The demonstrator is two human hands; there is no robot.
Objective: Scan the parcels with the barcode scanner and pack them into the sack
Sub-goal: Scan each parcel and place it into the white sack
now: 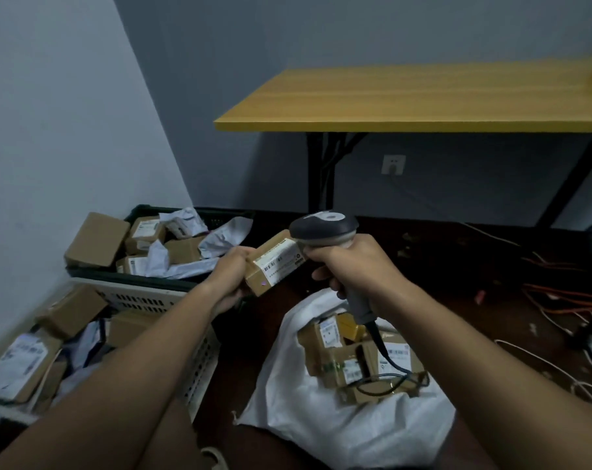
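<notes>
Scanning step in hand. Left hand [227, 279] curled round small cardboard parcel [275, 266], held above and left of white sack [308, 415]. Right hand [352, 266] wrapped tight on barcode scanner [325, 228] handle, scanner head touching parcel's labelled face. Faint purple dot on parcel's side, off the barcode. Next, probably: re-aim onto label, then lower parcel among boxes already in sack.

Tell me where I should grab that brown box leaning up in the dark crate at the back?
Probably by the two side edges of the brown box, coming down from above. It leans tilted on other parcels in the dark crate, so its upper edges stand free, while its underside is hidden.
</notes>
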